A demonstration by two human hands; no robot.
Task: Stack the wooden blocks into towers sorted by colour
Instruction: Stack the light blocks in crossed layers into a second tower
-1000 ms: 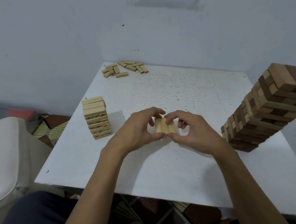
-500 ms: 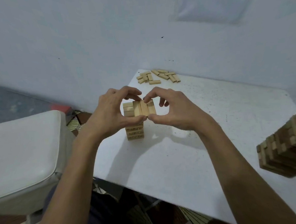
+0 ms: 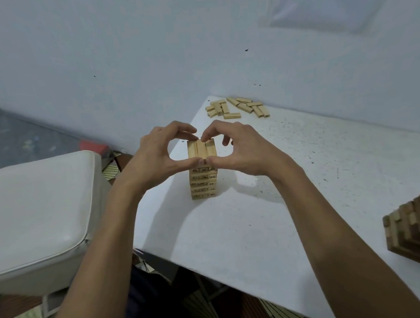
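Observation:
A row of three light wooden blocks [image 3: 201,148] lies on top of the light-coloured tower [image 3: 203,183] near the table's left edge. My left hand [image 3: 159,158] and my right hand [image 3: 240,150] both pinch this row, forefingers at its far end and thumbs at its near end. A mixed tower of dark and light blocks [image 3: 417,230] stands at the right edge, partly cut off by the frame. Several loose light blocks [image 3: 236,107] lie scattered at the table's far corner.
The white table [image 3: 303,190] is speckled with dark marks and backs onto a pale wall. A white cushioned seat [image 3: 37,216] stands close to its left side. Patterned floor shows below the table's near edge.
Both hands carried the three-block row from the table's middle leftwards and set it down onto the light tower. The view swung left, pushing the mixed tower toward the right edge.

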